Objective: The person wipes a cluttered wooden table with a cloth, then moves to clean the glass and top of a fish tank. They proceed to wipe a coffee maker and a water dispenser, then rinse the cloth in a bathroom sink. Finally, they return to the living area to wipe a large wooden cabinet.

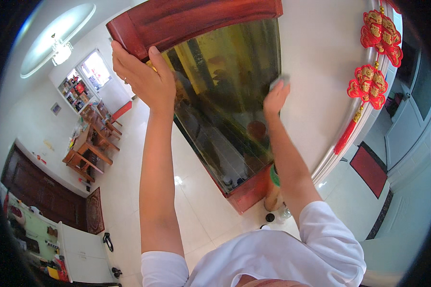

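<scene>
A tall aquarium with dark red wooden trim point(201, 21) stands before me, its glass point(225, 95) yellowish green and murky. My left hand point(146, 81) is closed round the left corner of the wooden top, fingers along the side and thumb in front. Higher than my shoulder, my right hand point(276, 99) is at the right edge of the glass. Its fingers are closed on a small greyish-white pad point(279, 80), blurred, so whether it is cloth or sponge I cannot tell. Inside the tank, a round brownish shape point(256, 129) shows dimly.
A tan cylinder with a green rim point(273, 191) and a clear glass jar point(285, 212) stand beside the tank's base. Red hanging ornaments point(367, 86) line the doorway on the right. Far left are a wooden table point(88, 138), chairs and a white cabinet point(84, 251).
</scene>
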Motion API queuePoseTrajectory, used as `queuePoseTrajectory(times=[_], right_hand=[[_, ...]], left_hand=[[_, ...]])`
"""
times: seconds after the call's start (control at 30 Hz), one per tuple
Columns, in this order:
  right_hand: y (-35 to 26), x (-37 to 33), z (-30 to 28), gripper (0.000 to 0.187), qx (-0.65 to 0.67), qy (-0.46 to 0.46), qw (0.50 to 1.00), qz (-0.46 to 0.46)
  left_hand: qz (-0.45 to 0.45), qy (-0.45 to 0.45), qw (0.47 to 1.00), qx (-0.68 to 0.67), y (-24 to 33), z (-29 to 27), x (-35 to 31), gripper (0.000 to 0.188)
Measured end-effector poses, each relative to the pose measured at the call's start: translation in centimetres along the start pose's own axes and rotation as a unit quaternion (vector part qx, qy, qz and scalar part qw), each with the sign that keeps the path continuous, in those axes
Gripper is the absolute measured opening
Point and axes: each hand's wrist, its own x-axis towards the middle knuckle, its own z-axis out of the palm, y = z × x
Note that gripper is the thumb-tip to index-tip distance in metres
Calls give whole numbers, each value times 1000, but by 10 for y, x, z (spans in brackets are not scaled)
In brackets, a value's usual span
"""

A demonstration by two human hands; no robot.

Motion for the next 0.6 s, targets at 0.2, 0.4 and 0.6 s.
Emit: queuePoseTrajectory(times=[0.2, 0.4, 0.6], right_hand=[[93, -107, -28, 58, -33, 56, 990, 126], [-46, -158, -43, 55, 18, -134, 969, -206], [-30, -120, -50, 54, 60, -282, 759, -583]], left_hand=[[-4, -4, 1000, 10, 3, -2, 5, 71], [1, -1, 1000, -10, -4, -3, -1, 71], [7, -9, 1000, -24, -7, -2, -7, 70]])
